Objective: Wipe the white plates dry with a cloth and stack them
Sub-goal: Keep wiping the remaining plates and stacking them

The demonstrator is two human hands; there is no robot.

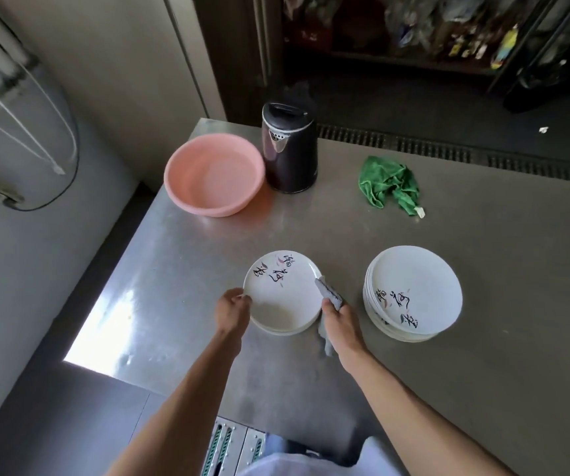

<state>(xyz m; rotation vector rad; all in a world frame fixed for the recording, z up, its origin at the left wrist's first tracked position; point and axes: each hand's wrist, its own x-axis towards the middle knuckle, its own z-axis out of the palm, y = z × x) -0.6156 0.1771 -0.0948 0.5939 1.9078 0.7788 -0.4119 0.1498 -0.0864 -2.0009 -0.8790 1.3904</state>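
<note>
A white plate (281, 293) with black brush characters lies on top of a short stack on the steel table. My left hand (232, 304) pinches its left rim. My right hand (340, 319) grips a grey cloth (328, 293) at the plate's right rim, with the cloth's upper end lying over the edge and its lower end hanging below my hand. To the right stands a taller stack of white plates (414, 293), the top one showing the same characters.
A pink basin (214, 173) and a black kettle (288, 147) stand at the back of the steel table (482, 338). A crumpled green cloth (390, 183) lies at the back right. The table's left edge runs close to my left arm.
</note>
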